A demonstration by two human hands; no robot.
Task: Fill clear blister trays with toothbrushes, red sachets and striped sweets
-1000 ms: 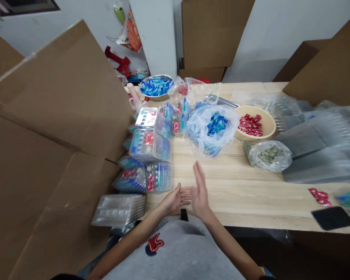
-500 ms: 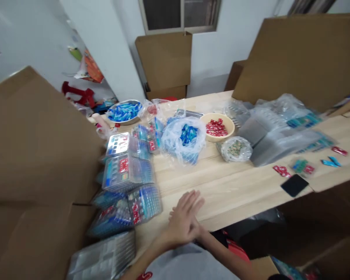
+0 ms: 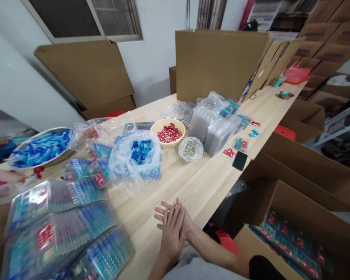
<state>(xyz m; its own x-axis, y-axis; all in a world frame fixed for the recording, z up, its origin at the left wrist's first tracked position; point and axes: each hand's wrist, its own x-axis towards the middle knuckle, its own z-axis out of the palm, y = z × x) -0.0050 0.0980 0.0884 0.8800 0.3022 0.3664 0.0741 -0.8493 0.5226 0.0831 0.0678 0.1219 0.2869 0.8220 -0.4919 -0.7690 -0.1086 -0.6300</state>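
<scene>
Left hand (image 3: 172, 235) lay across right hand (image 3: 186, 225), fingers outstretched, neither gripping anything; ahead, on the table (image 3: 148, 208), sat the open bag (image 3: 119, 159) of blue pieces (image 3: 140, 151); a snagged edge could have spilled it; stacked packs (image 3: 67, 229), if bumped, might have slid!

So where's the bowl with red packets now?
In the head view, near mid-picture, the cream bowl sits on the table, right of the blue-filled bag and upper-left of the small clear bag.
</scene>
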